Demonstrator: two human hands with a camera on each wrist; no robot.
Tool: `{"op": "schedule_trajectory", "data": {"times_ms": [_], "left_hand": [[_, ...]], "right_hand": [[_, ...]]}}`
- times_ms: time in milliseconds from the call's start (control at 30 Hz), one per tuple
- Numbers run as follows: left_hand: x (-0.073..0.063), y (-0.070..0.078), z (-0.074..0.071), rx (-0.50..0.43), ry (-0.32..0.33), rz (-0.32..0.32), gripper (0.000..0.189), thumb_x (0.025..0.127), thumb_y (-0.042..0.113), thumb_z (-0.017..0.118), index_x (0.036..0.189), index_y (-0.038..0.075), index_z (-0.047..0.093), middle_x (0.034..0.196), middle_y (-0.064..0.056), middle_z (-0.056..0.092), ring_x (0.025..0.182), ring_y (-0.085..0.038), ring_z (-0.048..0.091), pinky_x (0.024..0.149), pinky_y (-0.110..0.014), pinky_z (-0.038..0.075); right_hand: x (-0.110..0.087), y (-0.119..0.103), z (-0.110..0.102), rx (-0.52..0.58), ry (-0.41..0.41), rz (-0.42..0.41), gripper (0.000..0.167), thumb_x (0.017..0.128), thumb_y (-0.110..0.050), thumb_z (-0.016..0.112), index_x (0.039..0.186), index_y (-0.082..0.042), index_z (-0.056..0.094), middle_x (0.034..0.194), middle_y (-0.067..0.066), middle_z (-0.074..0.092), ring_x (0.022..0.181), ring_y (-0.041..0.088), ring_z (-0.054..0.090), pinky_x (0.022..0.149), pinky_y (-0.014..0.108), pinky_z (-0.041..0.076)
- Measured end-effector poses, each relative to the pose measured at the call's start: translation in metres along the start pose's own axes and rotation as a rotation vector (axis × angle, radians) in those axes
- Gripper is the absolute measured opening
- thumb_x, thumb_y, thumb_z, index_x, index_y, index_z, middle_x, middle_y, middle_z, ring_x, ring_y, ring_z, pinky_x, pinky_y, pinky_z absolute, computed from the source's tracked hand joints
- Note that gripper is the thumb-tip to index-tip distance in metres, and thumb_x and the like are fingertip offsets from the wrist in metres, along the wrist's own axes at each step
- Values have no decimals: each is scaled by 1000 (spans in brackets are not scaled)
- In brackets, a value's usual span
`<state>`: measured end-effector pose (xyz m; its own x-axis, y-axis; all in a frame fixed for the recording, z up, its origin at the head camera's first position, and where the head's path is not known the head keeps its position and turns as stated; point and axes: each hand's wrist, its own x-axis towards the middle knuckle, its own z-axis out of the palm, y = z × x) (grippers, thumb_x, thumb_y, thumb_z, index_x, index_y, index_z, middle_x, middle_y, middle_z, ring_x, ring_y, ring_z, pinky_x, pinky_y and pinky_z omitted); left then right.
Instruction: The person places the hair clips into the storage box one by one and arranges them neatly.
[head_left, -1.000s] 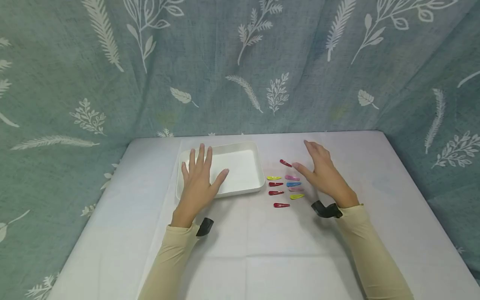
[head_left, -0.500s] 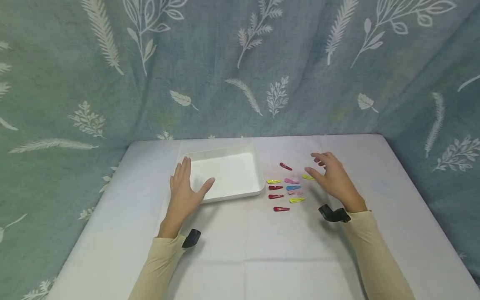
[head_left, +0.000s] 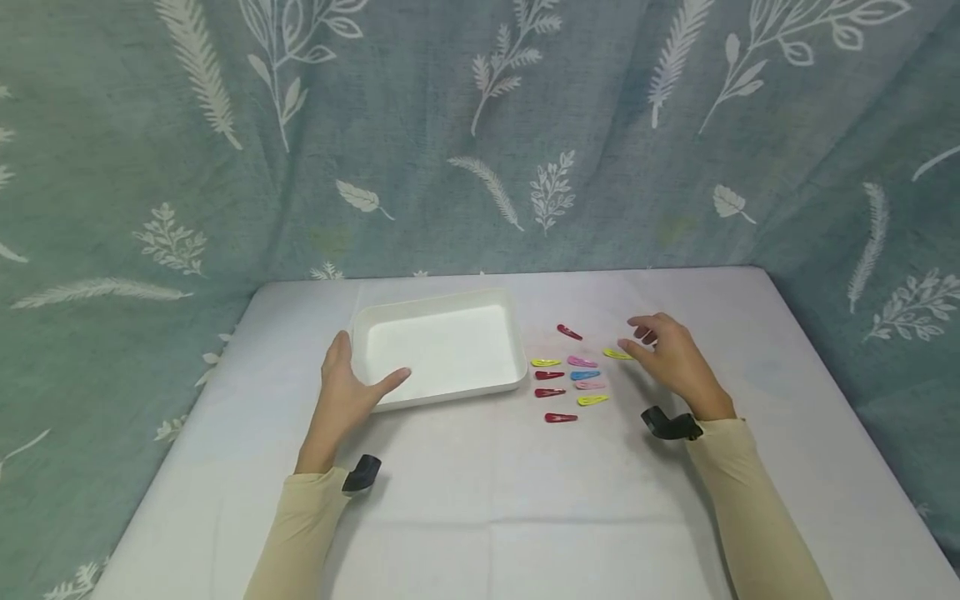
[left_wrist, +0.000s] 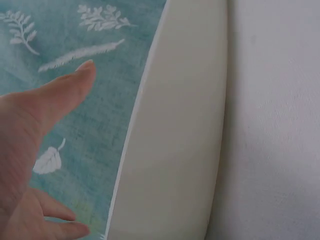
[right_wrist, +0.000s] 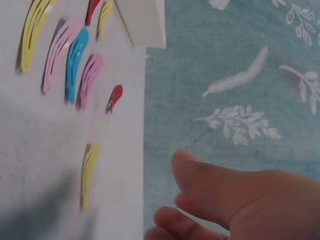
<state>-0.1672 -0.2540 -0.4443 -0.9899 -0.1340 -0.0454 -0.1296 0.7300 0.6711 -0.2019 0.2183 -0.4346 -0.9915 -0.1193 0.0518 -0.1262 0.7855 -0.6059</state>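
At the left end of the white tray (head_left: 442, 392), my left hand (head_left: 341, 404) has its thumb out over the near-left corner and its fingers beside the left wall. Whether it touches the tray I cannot tell. In the left wrist view, the thumb (left_wrist: 65, 95) and fingers stand apart with nothing between them. My right hand (head_left: 675, 362) hovers right of several snap hair clips, its fingers loosely bent and holding nothing. Nearest to it lies a yellow hair clip (head_left: 617, 354). Left of that are a pink clip (head_left: 582, 362), a blue clip (head_left: 585, 375) and a red clip (head_left: 570, 332).
More clips lie right of the tray, among them a red one (head_left: 561, 417) nearest the person and a yellow one (head_left: 592, 400). A white cloth (head_left: 570, 542) covers the table. Behind it hangs a blue-green leaf-patterned curtain (head_left: 420, 225).
My left hand has moved left from above the tray to its left end. The right hand has shifted right and a little nearer, fingers more bent, uncovering the yellow clip beside it.
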Motion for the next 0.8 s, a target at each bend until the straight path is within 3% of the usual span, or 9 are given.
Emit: {"op": "schedule_trajectory", "data": {"times_ms": [233,567,800], "left_hand": [[5,-10,1,-19,-67,-34,137,79,61,83,165,3,-7,173,-25,-1,159,-46,13,127,-64,22],[8,-16,2,8,-139,-26,139,75,57,88,166,4,-2,168,-32,9,151,-52,27,121,-68,29],[6,-17,-2,-26,-218,6,142,74,53,90,166,6,-7,168,-31,9,153,-51,24,122,-70,25]], "right_hand": [[4,11,3,13,-30,38,47,99,-19,70,136,7,61,119,27,64,107,39,61,87,51,55],[4,20,9,25,-59,90,38,99,-18,69,128,6,66,113,23,67,101,33,60,88,47,54],[6,25,11,23,-80,113,31,99,-16,70,120,6,70,110,22,70,98,31,62,89,47,55]]}}
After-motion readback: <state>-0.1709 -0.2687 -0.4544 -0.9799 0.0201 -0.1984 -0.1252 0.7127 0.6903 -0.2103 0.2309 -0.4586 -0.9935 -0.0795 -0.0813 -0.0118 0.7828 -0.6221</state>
